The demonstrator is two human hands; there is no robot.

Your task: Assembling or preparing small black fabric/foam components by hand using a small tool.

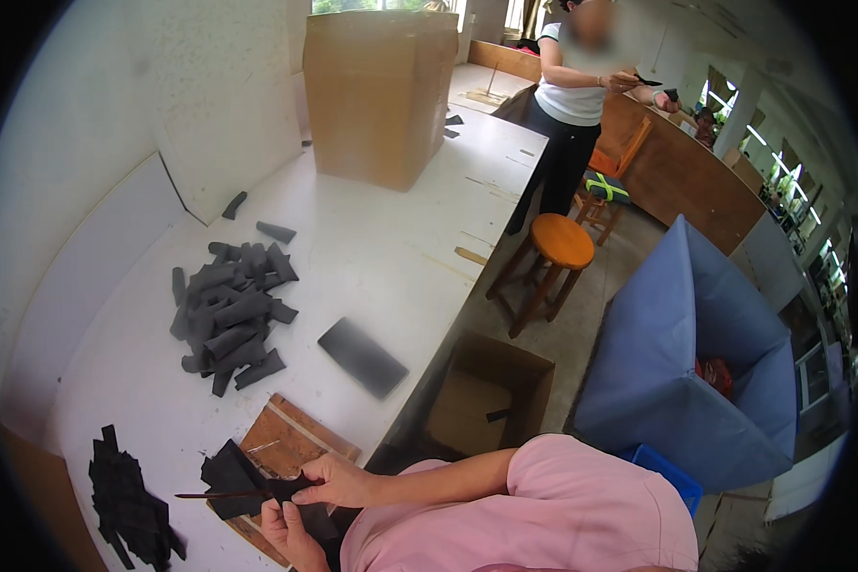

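My right hand (338, 480) is closed on a small black piece (284, 488) that looks like cloth or foam. Below it, my left hand (291, 536) has thumb and fingertips closed at the same piece's lower edge. A thin dark-brown stick (214, 495) runs out leftward from the piece; its other end is hidden at my fingers. Beneath lies a worn brown wooden board (291, 434) with flat black pieces (227, 472) on its left part. Farther off is a heap of black rolled tubes (234, 310). Flat black strips (129, 500) are piled at the lower left.
A dark grey rectangular slab (362, 357) lies on the white table (391, 248). A big cardboard box (381, 100) stands at its far end. Beside the table are an open carton (491, 396), an orange stool (562, 241) and a blue fabric bin (639, 362). Another person (572, 95) stands beyond.
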